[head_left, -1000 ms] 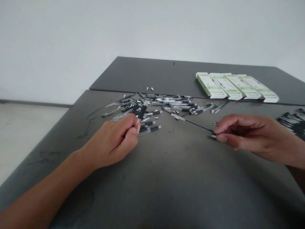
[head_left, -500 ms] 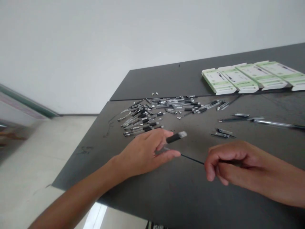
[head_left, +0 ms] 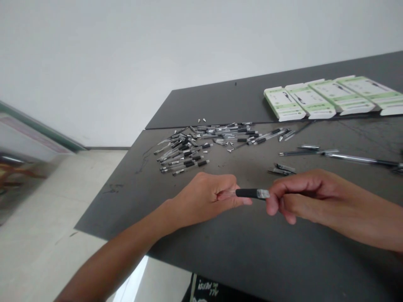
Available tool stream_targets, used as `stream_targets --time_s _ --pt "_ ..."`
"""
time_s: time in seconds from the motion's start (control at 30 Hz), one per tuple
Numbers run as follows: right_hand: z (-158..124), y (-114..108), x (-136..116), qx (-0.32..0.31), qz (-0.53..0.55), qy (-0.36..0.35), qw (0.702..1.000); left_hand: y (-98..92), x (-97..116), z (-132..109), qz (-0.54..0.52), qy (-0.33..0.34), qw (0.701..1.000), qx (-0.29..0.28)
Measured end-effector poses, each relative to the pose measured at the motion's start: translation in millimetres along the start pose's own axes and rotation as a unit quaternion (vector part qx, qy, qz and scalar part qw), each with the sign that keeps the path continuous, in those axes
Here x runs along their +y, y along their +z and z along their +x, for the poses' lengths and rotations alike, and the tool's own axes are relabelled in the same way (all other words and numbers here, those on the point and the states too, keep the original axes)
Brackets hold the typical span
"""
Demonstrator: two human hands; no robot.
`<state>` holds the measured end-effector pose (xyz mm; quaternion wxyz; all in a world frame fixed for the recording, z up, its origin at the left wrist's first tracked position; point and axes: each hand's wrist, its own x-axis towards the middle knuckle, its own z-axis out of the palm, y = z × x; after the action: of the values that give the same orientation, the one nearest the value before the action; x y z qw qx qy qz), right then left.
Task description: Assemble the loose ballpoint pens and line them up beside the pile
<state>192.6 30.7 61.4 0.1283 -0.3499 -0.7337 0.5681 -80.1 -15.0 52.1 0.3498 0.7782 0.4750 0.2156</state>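
My left hand (head_left: 210,193) is closed round a clear pen barrel (head_left: 250,193) with a black grip, whose clear tip points right. My right hand (head_left: 302,199) has its fingers pinched together beside that tip. A short stretch of a thin dark refill shows just under the tip, at my right fingertips; the rest of it is hidden. Beyond my left hand lies a heap of clear pens (head_left: 181,153) with black grips, together with small silver tips (head_left: 231,150).
Flattened green and white boxes (head_left: 285,104) lie at the back right of the dark table (head_left: 201,256). Caps and clips (head_left: 281,169) and long pens (head_left: 349,158) lie beyond my right hand. The table's left edge borders the floor.
The pen barrel in my left hand has swung level and moved right, close to my right fingertips. Less of the dark refill shows between the hands, and the hands are nearer each other.
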Motion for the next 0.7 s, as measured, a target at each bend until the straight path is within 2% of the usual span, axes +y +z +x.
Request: stream_targets --time_s 0.23,0.3,0.37,0.43,0.53,0.6,0.7 --pt "0 -4 3 0.006 -0.011 0.015 1.000 14.1 -8 -12 -0.091 0.045 0.995 -0.018" --pt "2 -2 4 0.028 0.007 0.021 0.999 17.7 -8 -16 -0.106 0.029 0.994 -0.010" --pt "6 1 9 0.069 0.046 0.015 0.996 23.4 -6 -18 -0.166 0.001 0.986 0.005" --pt "9 5 15 0.094 0.099 -0.015 0.991 30.8 -3 -18 -0.267 -0.017 0.963 0.035" --pt "13 18 20 0.095 0.157 -0.046 0.982 41.5 3 -17 -0.419 -0.018 0.905 0.072" --pt "16 31 15 0.108 0.184 -0.048 0.976 46.7 6 -15 -0.484 -0.011 0.872 0.074" --pt "17 47 2 0.148 0.200 -0.062 0.967 51.7 7 -12 -0.535 -0.005 0.843 0.054"
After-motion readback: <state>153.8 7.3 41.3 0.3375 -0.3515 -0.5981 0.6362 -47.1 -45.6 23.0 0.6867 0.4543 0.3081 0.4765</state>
